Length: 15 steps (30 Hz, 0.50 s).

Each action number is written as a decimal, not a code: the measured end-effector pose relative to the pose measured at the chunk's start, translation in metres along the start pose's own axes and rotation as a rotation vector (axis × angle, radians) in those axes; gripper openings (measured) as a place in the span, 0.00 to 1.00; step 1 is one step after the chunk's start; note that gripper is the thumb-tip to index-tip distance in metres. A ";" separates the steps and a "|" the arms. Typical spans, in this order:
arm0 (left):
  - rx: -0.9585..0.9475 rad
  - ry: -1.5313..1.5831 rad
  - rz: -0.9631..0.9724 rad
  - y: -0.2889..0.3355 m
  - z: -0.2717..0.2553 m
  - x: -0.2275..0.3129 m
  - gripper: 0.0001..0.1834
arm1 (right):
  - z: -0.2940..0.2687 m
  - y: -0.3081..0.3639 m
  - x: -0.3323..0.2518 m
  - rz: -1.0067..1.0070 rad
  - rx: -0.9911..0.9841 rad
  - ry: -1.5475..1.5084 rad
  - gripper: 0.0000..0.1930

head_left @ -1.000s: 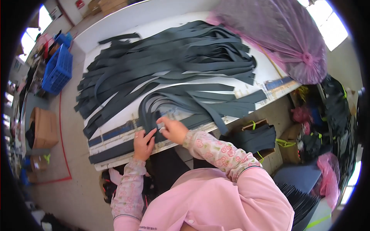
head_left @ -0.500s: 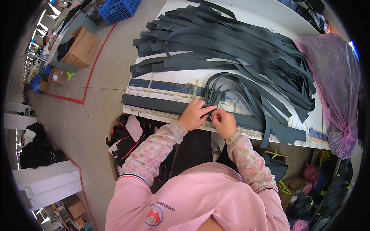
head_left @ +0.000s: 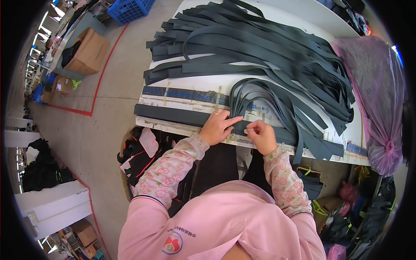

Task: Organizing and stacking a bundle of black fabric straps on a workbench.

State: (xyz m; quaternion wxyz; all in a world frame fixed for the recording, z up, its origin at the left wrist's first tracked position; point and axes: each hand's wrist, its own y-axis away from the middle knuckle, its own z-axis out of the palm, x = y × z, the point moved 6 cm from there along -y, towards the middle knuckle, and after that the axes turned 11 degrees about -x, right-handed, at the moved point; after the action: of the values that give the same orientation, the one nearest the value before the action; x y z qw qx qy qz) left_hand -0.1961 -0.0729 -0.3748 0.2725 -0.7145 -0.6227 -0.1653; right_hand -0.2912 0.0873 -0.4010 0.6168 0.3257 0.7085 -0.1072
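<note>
Just beyond the left hand [head_left: 216, 127], looped dark strips [head_left: 236, 97] are arching, its half-spread fingers touching their near end, right hand [head_left: 261, 135] curling alongside, fingertips pinching (whether on anything, I cannot tell)

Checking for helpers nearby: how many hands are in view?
2: the left hand, fingers on dark strips; the right hand, just right of it. No others visible.

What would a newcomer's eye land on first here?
Probably the big heap of dark grey-green strips sprawled across the white table. Next, the looped bundle of strips arching up near the table's front edge, with the left hand at its near end and the right hand just beside. Then the translucent pinkish-purple bag at the table's right end.
</note>
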 end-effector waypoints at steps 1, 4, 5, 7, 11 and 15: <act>-0.003 0.006 0.008 0.000 0.000 0.001 0.29 | -0.019 0.007 0.004 0.023 0.015 -0.040 0.06; -0.007 -0.027 0.007 -0.002 -0.001 0.002 0.28 | -0.086 0.035 0.018 0.074 0.150 -0.035 0.04; -0.013 -0.018 0.023 0.000 -0.002 0.003 0.28 | -0.102 0.044 0.018 0.094 0.183 -0.051 0.04; -0.002 0.002 -0.003 -0.001 -0.004 0.002 0.28 | -0.126 0.057 0.023 0.092 0.229 0.047 0.04; -0.017 0.002 0.010 -0.001 -0.004 0.002 0.27 | -0.134 0.070 0.026 0.066 0.205 0.231 0.05; -0.032 0.002 0.016 -0.002 -0.003 0.002 0.28 | -0.133 0.073 0.026 0.061 0.226 0.348 0.06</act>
State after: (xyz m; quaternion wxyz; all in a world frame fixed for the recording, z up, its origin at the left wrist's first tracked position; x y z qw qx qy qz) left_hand -0.1974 -0.0728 -0.3711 0.2629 -0.7235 -0.6142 -0.1737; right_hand -0.3555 0.2256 -0.3787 0.4476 0.4277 0.7776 -0.1095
